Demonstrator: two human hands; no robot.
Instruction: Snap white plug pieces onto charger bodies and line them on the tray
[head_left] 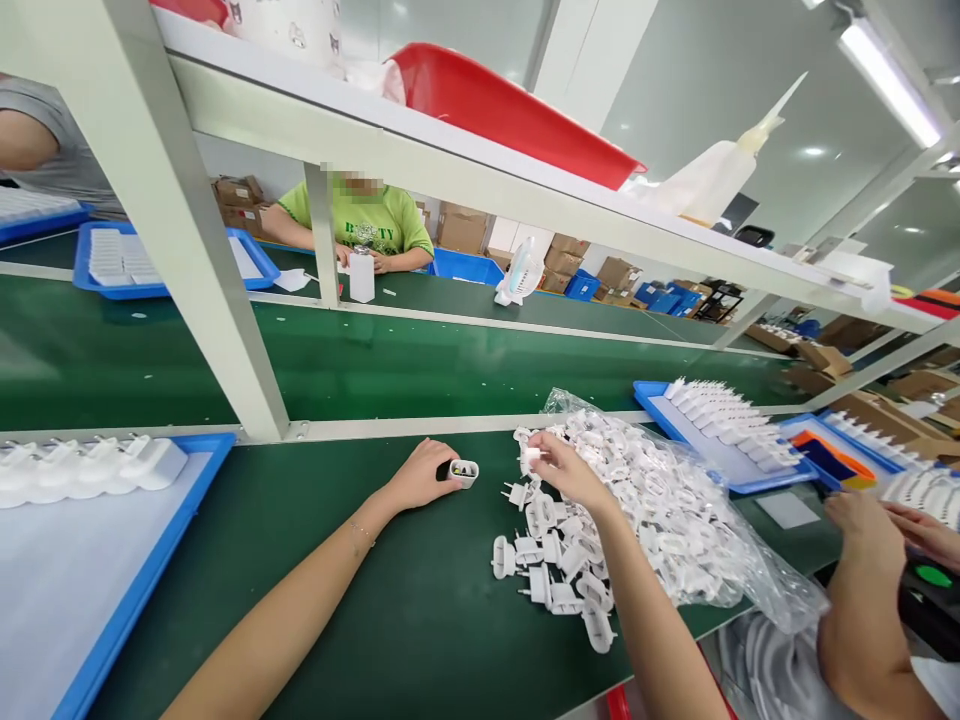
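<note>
My left hand (426, 474) is closed around a white charger housing (465, 473), its open oval end turned toward my right hand and dark parts showing inside. At the left edge of a heap of white plug caps (645, 500), my right hand (564, 467) pinches one white plug cap (529, 456) between thumb and fingers. Loose plug caps with thin metal pins (536, 583) lie on the green table just below that hand. The rest of the heap spreads to the right on a clear plastic bag (780, 590).
A blue tray (214, 470) with assembled white chargers stands at the left. Further blue trays (735, 485) are at the right, near a co-worker's hands (862, 515). A shelf (480, 165) with a red tray (510, 110) spans overhead. Another person (367, 225) sits across the green belt (420, 365).
</note>
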